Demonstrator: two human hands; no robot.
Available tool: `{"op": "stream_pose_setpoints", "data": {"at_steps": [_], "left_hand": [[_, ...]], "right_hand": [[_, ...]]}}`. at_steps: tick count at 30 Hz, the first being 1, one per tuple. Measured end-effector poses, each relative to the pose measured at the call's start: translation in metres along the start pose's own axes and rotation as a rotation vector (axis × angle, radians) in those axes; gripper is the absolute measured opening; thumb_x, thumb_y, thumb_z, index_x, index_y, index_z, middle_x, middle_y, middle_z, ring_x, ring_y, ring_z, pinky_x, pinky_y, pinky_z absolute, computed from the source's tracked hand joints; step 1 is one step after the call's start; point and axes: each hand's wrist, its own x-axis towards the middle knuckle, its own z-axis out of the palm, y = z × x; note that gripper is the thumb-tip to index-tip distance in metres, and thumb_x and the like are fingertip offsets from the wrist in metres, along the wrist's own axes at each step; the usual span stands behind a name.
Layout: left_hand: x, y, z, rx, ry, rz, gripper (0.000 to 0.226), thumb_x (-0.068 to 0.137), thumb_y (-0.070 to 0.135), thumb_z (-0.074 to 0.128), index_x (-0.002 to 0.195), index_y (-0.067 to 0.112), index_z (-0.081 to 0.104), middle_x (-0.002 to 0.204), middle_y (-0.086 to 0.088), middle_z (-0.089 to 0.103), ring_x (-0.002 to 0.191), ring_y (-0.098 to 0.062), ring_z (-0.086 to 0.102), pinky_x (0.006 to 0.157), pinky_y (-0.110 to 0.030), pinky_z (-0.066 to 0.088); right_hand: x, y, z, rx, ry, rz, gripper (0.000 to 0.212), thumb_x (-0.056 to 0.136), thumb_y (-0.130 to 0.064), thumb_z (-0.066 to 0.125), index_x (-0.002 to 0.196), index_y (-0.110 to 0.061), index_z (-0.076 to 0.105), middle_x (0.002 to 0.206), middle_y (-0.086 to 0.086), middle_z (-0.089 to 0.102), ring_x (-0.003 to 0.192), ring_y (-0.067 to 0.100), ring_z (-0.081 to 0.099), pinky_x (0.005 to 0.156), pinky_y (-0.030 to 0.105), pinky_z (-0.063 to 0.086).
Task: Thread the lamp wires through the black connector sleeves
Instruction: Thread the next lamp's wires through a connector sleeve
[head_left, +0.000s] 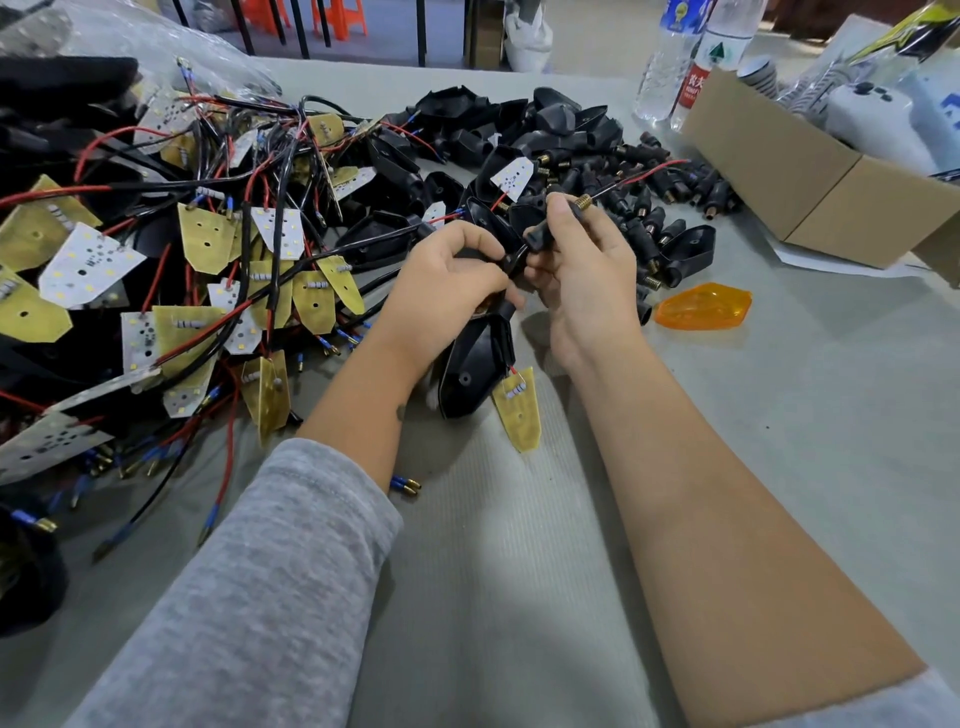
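1. A black lamp housing (475, 364) with a yellow board (519, 410) hangs just below the hands.
2. Left hand (441, 280) curls, pinching the housing's neck.
3. Right hand (576, 260) grips a black connector sleeve (558, 223); red wire (649, 174) exits its brass tip.

A single head-worn wide-angle camera looked forward and steeply down, close over the grey counter (519, 545), its far edge near the frame's top.
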Motion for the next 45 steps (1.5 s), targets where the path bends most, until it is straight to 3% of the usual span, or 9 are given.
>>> {"op": "stream_pose_setpoints", "data": {"at_steps": [6,11,17,22,29,35,40,42,45], "left_hand": [[-0.002,-0.001,-0.003,-0.036,0.009,0.025,0.022,0.089,-0.004,0.060,0.099,0.014,0.052,0.070,-0.004,0.072,0.066,-0.018,0.066,0.064,-0.026,0.054],[-0.003,-0.001,0.000,-0.042,0.026,0.023,0.021,0.089,-0.002,0.061,0.100,0.013,0.052,0.070,-0.001,0.073,0.064,-0.011,0.068,0.060,-0.019,0.051],[0.002,-0.005,0.001,-0.009,0.087,-0.027,0.020,0.086,0.006,0.065,0.101,0.018,0.058,0.079,0.000,0.071,0.073,-0.015,0.066,0.069,-0.030,0.050],[0.004,-0.007,0.000,0.024,0.083,0.006,0.020,0.086,0.005,0.066,0.097,0.019,0.058,0.077,0.006,0.074,0.073,-0.009,0.067,0.071,-0.026,0.052],[0.003,-0.008,-0.002,-0.008,0.058,0.023,0.023,0.085,0.002,0.069,0.094,0.019,0.056,0.077,0.000,0.074,0.074,-0.016,0.069,0.071,-0.031,0.053],[0.005,-0.008,-0.001,-0.031,0.075,0.014,0.017,0.088,0.004,0.066,0.096,0.017,0.058,0.079,0.002,0.074,0.074,-0.011,0.070,0.067,-0.024,0.053],[0.007,-0.007,-0.003,-0.017,0.079,-0.004,0.012,0.090,0.010,0.063,0.099,0.017,0.061,0.092,0.002,0.075,0.087,-0.012,0.071,0.080,-0.027,0.053],[0.006,-0.006,-0.005,0.018,0.047,-0.012,0.016,0.089,0.018,0.066,0.103,0.021,0.060,0.092,0.006,0.074,0.089,-0.011,0.070,0.084,-0.030,0.052],[0.003,-0.004,-0.011,0.105,-0.063,-0.004,0.047,0.076,0.036,0.074,0.117,0.030,0.052,0.103,0.007,0.072,0.099,-0.009,0.068,0.093,-0.030,0.051]], "right_hand": [[-0.004,0.002,0.002,-0.193,-0.186,0.025,0.009,0.093,-0.016,0.061,0.086,-0.016,0.066,0.061,-0.003,0.052,0.054,0.009,0.049,0.047,0.019,0.039],[-0.003,-0.001,0.000,-0.146,-0.178,0.047,0.009,0.093,-0.016,0.059,0.089,-0.015,0.067,0.068,-0.001,0.054,0.060,0.010,0.052,0.050,0.018,0.043],[-0.003,-0.001,0.000,-0.059,-0.108,-0.023,0.007,0.097,-0.016,0.057,0.099,-0.014,0.064,0.070,0.002,0.058,0.061,0.009,0.054,0.053,0.021,0.044],[-0.003,0.001,0.000,-0.096,-0.078,-0.036,0.007,0.097,-0.018,0.059,0.100,-0.016,0.065,0.075,0.002,0.057,0.069,0.009,0.056,0.064,0.025,0.045],[-0.004,0.001,0.001,-0.191,-0.154,0.028,0.009,0.093,-0.017,0.061,0.087,-0.014,0.067,0.062,-0.004,0.056,0.066,0.014,0.053,0.066,0.031,0.044],[-0.004,0.002,0.002,-0.175,-0.111,-0.001,0.009,0.096,-0.021,0.059,0.091,-0.015,0.064,0.064,-0.002,0.055,0.060,0.013,0.048,0.057,0.028,0.041],[-0.004,0.001,0.002,-0.157,-0.078,-0.042,0.010,0.099,-0.022,0.055,0.099,-0.012,0.059,0.069,0.005,0.068,0.066,0.023,0.054,0.060,0.030,0.047],[-0.003,0.001,0.002,-0.147,-0.040,-0.065,0.010,0.099,-0.022,0.055,0.099,-0.013,0.058,0.068,0.004,0.068,0.061,0.019,0.055,0.058,0.028,0.048],[-0.002,0.002,0.001,-0.143,0.031,-0.083,0.009,0.100,-0.024,0.054,0.097,-0.015,0.057,0.069,0.002,0.067,0.056,0.012,0.055,0.057,0.028,0.048]]}}
